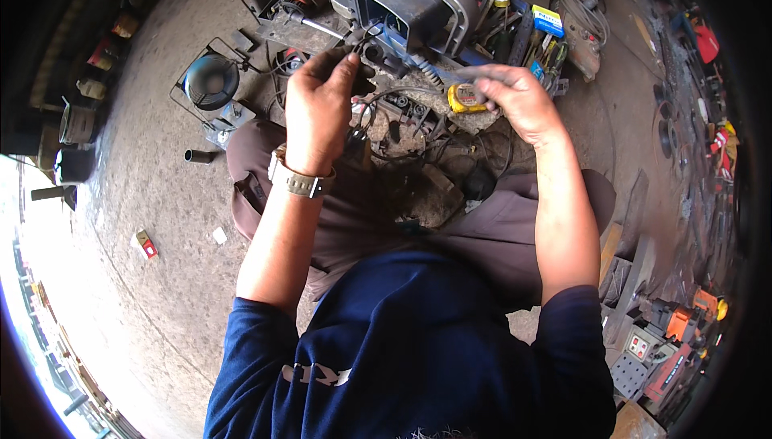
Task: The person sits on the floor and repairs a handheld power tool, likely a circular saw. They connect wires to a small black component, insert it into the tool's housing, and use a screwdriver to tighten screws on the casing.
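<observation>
Hands (320, 109) (515, 97) pinch thin black cable (384, 59) above gritty concrete (161, 198).

floor: bare concrete (153, 190) | light: bright daylight at left | clutter: tools, machine parts around

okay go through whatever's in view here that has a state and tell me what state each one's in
Left hand: raised, pinching black wires.
Right hand: raised, fingers pinched on something thin and blurred.
Tape measure: lying on the floor, blade retracted.
Grey machine housing: opened, hollow side facing up.
Wristwatch: strapped on the left wrist.
</observation>
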`<state>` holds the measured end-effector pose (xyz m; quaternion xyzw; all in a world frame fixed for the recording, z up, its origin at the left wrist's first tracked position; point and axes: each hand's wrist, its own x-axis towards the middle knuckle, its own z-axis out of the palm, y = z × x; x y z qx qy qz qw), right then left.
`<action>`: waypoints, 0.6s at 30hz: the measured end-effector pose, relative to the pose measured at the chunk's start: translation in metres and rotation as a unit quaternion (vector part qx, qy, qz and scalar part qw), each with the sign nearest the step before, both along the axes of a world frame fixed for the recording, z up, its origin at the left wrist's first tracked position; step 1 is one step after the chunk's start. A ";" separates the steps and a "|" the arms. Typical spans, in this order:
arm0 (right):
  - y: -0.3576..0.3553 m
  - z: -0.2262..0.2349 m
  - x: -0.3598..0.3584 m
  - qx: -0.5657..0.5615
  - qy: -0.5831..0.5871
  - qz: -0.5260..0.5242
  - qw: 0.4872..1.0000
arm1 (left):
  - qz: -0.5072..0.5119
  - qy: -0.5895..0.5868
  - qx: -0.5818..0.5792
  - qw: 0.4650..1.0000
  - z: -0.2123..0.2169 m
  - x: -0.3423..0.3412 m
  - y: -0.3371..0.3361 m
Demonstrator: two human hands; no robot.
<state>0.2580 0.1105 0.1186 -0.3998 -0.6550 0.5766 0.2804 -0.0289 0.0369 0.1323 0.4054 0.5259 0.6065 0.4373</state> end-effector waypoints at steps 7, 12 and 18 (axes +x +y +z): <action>-0.018 -0.037 -0.015 0.209 -0.245 0.001 0.947 | -0.140 -0.142 -0.081 0.977 0.001 0.035 -0.011; -0.014 -0.111 -0.023 0.068 -0.010 -0.134 0.989 | -0.097 -0.455 -0.099 0.880 -0.051 0.049 -0.007; -0.046 -0.111 -0.052 -0.236 0.199 -0.093 0.947 | -0.178 -0.576 -0.032 0.797 -0.092 0.030 -0.003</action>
